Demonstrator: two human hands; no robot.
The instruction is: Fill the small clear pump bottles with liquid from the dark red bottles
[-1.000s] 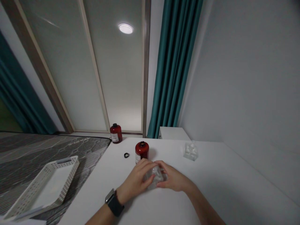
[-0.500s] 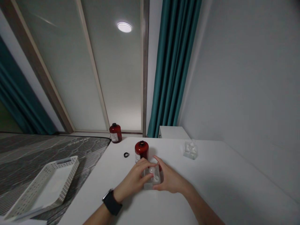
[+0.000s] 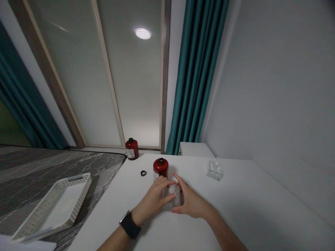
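Clear box (image 3: 177, 200): squarer than earlier; steadier, I judge
Left hand (image 3: 154, 196): pinching it
Right hand (image 3: 192, 202): spread around its right side

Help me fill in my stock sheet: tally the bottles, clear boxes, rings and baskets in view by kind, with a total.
Red bottles: 2
Clear boxes: 2, one of them at the hands
Black ring: 1
White basket: 1
Total: 6

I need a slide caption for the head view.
Left hand and right hand around a clear square container near a rounded red bottle.
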